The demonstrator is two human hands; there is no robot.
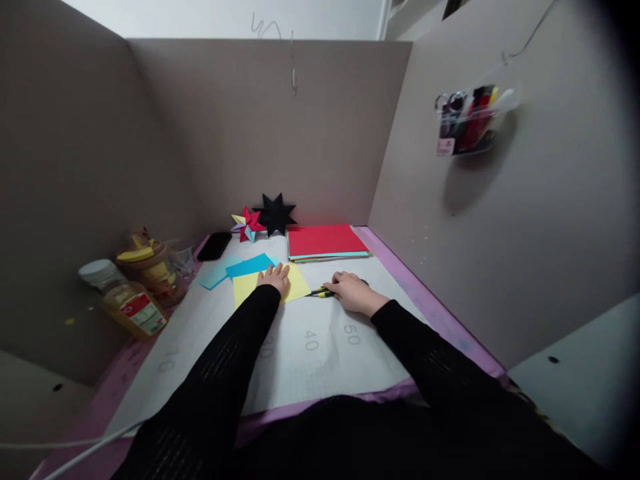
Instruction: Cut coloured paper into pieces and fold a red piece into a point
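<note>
My left hand (275,279) lies on a yellow sheet of paper (245,287), its fingers stretched out and pressing it to the table. Blue sheets of paper (250,265) lie partly beneath the yellow one. To the right, my right hand (350,290) is closed over yellow-and-black scissors (323,293) lying low on the mat. Their dark tips point left and touch or nearly touch the yellow paper's right corner. Most of the handle is hidden by the hand, with a black part showing behind it.
Behind the hands lies a stack of coloured paper (327,241), red on top. A multicoloured folded star (247,224), a black star (275,215) and a phone (215,246) are at the back left. A glue bottle (133,307) and tubs stand left. A clear holder (467,127) hangs right.
</note>
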